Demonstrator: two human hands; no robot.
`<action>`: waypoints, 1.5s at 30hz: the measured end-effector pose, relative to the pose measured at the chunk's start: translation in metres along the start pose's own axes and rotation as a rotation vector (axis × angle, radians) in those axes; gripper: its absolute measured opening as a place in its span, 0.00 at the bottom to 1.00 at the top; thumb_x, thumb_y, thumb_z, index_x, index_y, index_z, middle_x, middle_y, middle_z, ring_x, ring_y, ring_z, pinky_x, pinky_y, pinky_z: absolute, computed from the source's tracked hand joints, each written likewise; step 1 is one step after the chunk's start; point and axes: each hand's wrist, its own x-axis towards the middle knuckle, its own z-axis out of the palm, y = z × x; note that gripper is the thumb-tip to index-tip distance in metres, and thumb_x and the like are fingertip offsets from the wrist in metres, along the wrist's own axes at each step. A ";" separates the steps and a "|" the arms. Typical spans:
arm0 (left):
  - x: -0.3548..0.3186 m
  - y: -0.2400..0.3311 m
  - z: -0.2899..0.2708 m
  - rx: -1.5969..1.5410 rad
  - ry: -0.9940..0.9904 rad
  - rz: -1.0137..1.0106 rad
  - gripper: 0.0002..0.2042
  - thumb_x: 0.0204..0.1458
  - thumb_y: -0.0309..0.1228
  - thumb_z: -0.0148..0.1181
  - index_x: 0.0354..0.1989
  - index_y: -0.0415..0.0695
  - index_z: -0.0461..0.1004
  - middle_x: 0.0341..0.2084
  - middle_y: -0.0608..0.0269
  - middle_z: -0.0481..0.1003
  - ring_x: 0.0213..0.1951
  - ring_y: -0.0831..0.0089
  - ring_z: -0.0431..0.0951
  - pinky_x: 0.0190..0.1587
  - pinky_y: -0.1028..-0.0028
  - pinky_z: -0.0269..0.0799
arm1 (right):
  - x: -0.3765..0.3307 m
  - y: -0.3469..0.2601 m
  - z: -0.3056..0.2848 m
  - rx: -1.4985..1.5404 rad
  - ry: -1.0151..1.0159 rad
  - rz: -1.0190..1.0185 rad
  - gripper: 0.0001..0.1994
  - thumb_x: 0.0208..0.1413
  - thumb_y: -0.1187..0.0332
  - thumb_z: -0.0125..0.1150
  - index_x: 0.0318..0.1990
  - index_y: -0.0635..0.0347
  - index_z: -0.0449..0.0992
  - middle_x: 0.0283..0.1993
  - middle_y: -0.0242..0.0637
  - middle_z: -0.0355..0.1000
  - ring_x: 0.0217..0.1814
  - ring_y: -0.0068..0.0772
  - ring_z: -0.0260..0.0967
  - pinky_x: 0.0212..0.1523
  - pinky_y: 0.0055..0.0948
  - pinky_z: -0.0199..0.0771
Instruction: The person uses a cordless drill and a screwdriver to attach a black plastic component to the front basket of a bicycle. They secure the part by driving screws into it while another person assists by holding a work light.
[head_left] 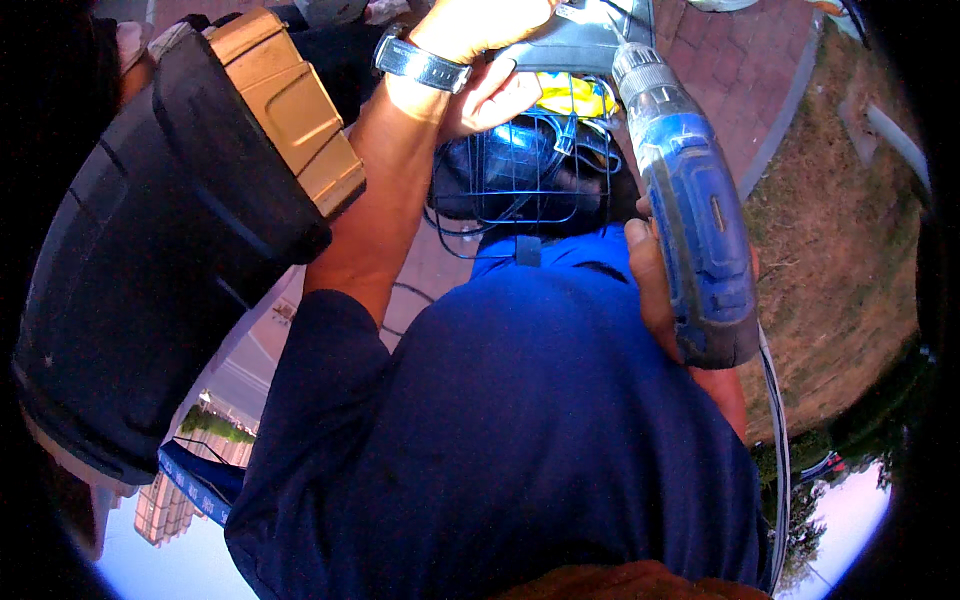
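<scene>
My right hand (648,275) is wrapped round a blue and black cordless drill (700,220), whose chuck points up toward the top of the view. The drill's tip is close to a dark grey panel (580,45); whether it touches is hard to tell. My left hand (480,25), with a black watch (422,65) on its wrist, reaches to the panel's left side. Its fingers are bent together at the top edge, partly cut off, and what they hold is hidden. Just below it, partly behind my wrist, another hand (497,98) shows with curled fingers; its owner is unclear.
Under the panel stands a wire basket (540,175) with a yellow item (575,95), a dark bag and cables. A large black case with a tan block (290,110) fills the left. Red paving (715,70) meets a kerb and dry grass (830,270) at right. A cable (775,420) hangs at lower right.
</scene>
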 end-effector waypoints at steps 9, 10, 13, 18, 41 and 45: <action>0.000 -0.003 0.000 -0.073 0.012 0.009 0.10 0.63 0.31 0.65 0.32 0.40 0.75 0.26 0.71 0.77 0.31 0.83 0.74 0.34 0.77 0.72 | 0.001 -0.006 0.000 -0.028 -0.007 0.044 0.12 0.57 0.70 0.68 0.48 0.62 0.80 0.41 0.40 0.80 0.44 0.33 0.78 0.48 0.36 0.77; -0.001 -0.002 0.001 -0.082 0.010 -0.001 0.10 0.63 0.31 0.64 0.32 0.40 0.75 0.26 0.71 0.77 0.31 0.83 0.74 0.34 0.77 0.72 | 0.000 -0.008 0.001 -0.015 -0.004 0.065 0.12 0.57 0.70 0.68 0.48 0.63 0.80 0.41 0.40 0.80 0.44 0.33 0.78 0.48 0.36 0.77; -0.001 -0.002 0.001 -0.109 0.010 -0.016 0.09 0.63 0.31 0.64 0.32 0.40 0.75 0.26 0.71 0.77 0.31 0.83 0.74 0.34 0.77 0.72 | -0.002 -0.011 0.004 0.137 0.045 0.106 0.11 0.57 0.72 0.68 0.47 0.62 0.80 0.41 0.40 0.80 0.43 0.33 0.78 0.47 0.35 0.77; -0.001 -0.001 0.002 -0.065 0.020 -0.013 0.09 0.64 0.31 0.63 0.32 0.41 0.75 0.26 0.71 0.77 0.30 0.83 0.73 0.34 0.78 0.71 | 0.000 -0.006 -0.001 -0.035 -0.005 0.013 0.12 0.56 0.72 0.68 0.47 0.62 0.80 0.41 0.40 0.80 0.43 0.33 0.77 0.48 0.35 0.77; -0.005 -0.001 0.007 -0.085 0.107 -0.045 0.07 0.65 0.30 0.61 0.35 0.39 0.77 0.29 0.68 0.80 0.33 0.81 0.77 0.37 0.76 0.74 | 0.014 0.015 -0.027 -0.115 -0.146 -0.047 0.10 0.58 0.72 0.66 0.47 0.60 0.80 0.41 0.42 0.79 0.44 0.40 0.79 0.48 0.38 0.78; -0.005 0.000 0.005 -0.074 0.090 -0.065 0.07 0.64 0.30 0.61 0.36 0.39 0.77 0.29 0.68 0.79 0.32 0.82 0.76 0.36 0.77 0.73 | 0.011 0.007 -0.028 -0.105 -0.170 0.013 0.10 0.59 0.70 0.65 0.47 0.59 0.80 0.41 0.41 0.79 0.44 0.41 0.77 0.49 0.40 0.77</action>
